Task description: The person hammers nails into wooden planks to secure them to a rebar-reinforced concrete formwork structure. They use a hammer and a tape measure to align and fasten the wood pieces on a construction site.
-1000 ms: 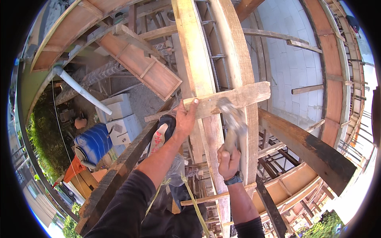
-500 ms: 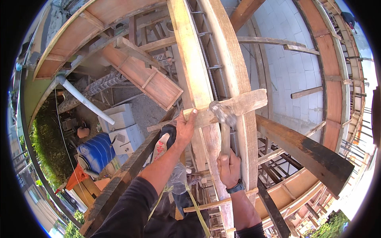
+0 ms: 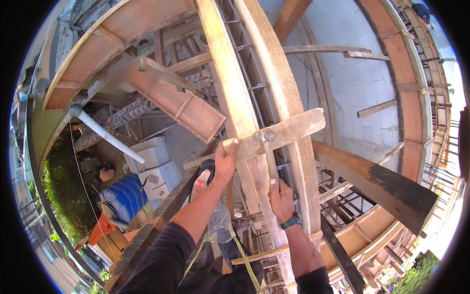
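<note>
**One steel-headed, wooden-handled hammer (image 3: 266,136) over one short, pale wooden plank (image 3: 302,126)**

My right hand (image 3: 282,200) is wrapped around the hammer's handle; my left hand (image 3: 225,164) clasps the plank's left end, laid across two long, pale timber boards (image 3: 232,83).

Pale rough board (image 3: 299,126) lying crosswise; hammer (image 3: 266,136) over it.

Head-worn fisheye, facing down, seemingly near
</note>
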A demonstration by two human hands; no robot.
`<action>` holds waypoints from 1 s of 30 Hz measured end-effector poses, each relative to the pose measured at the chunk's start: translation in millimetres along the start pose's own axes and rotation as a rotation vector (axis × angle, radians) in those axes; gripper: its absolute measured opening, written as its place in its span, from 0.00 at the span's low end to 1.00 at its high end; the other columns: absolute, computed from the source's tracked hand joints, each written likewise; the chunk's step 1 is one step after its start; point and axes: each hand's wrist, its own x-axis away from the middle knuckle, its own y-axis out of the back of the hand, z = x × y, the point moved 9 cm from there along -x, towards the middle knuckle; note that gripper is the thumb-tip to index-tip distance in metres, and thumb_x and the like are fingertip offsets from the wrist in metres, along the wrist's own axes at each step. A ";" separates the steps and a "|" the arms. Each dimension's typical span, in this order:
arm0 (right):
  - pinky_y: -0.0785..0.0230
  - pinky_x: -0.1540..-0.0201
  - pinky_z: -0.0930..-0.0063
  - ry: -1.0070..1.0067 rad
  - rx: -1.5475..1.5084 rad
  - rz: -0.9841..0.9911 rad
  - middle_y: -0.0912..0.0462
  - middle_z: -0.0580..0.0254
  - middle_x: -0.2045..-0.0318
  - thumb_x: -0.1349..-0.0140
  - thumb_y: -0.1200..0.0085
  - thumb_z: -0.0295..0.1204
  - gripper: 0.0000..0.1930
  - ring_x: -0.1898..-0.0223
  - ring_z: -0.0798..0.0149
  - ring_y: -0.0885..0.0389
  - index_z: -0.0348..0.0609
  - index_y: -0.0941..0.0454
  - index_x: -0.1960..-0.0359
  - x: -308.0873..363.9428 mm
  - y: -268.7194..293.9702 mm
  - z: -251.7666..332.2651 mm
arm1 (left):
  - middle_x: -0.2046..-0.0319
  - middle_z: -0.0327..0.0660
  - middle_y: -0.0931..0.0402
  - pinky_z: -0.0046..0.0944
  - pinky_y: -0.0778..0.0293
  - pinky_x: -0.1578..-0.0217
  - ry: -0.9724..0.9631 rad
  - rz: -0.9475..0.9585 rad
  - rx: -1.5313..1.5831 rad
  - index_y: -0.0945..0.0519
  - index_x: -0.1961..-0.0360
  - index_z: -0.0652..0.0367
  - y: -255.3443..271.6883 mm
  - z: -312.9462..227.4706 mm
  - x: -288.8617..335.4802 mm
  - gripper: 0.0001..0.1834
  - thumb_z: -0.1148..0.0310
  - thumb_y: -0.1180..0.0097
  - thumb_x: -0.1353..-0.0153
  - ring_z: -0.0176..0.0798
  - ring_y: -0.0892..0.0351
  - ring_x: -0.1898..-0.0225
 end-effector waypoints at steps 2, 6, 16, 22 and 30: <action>0.36 0.75 0.60 -0.070 -0.044 -0.034 0.31 0.51 0.84 0.26 0.52 0.51 0.28 0.80 0.63 0.32 0.31 0.26 0.66 1.7 1.0 3.8 | 0.55 0.41 0.18 0.35 0.25 0.51 -0.012 -0.017 0.024 0.23 0.48 0.64 -2.4 -6.9 0.6 0.24 0.52 0.40 0.29 0.30 0.22 0.54; 0.37 0.74 0.59 0.141 0.065 0.001 0.30 0.50 0.84 0.25 0.53 0.51 0.28 0.79 0.64 0.31 0.31 0.25 0.66 -7.4 -8.9 16.0 | 0.55 0.42 0.18 0.35 0.24 0.51 0.000 0.008 0.050 0.24 0.47 0.65 -3.5 -1.2 -3.9 0.25 0.52 0.40 0.29 0.31 0.22 0.54; 0.34 0.72 0.59 0.044 0.089 0.040 0.27 0.45 0.83 0.25 0.53 0.49 0.26 0.80 0.50 0.26 0.32 0.26 0.67 -1.1 -11.8 22.9 | 0.55 0.42 0.18 0.34 0.25 0.51 0.020 -0.012 0.030 0.24 0.47 0.65 2.3 4.4 -4.6 0.27 0.49 0.39 0.30 0.32 0.21 0.54; 0.35 0.72 0.60 0.080 0.070 -0.029 0.29 0.46 0.83 0.25 0.52 0.49 0.27 0.80 0.57 0.29 0.31 0.25 0.68 -0.1 -13.6 3.6 | 0.55 0.42 0.18 0.37 0.26 0.50 0.043 0.033 0.021 0.23 0.48 0.65 -8.9 6.7 -5.9 0.29 0.47 0.38 0.31 0.34 0.22 0.53; 0.35 0.79 0.77 -0.280 -0.416 -0.024 0.24 0.70 0.79 0.25 0.49 0.38 0.16 0.80 0.79 0.28 0.34 0.20 0.56 96.4 -17.2 -25.7 | 0.51 0.55 0.31 0.49 0.33 0.43 -0.249 0.268 -0.870 0.30 0.47 0.65 -13.6 -121.2 77.8 0.29 0.49 0.38 0.33 0.55 0.31 0.47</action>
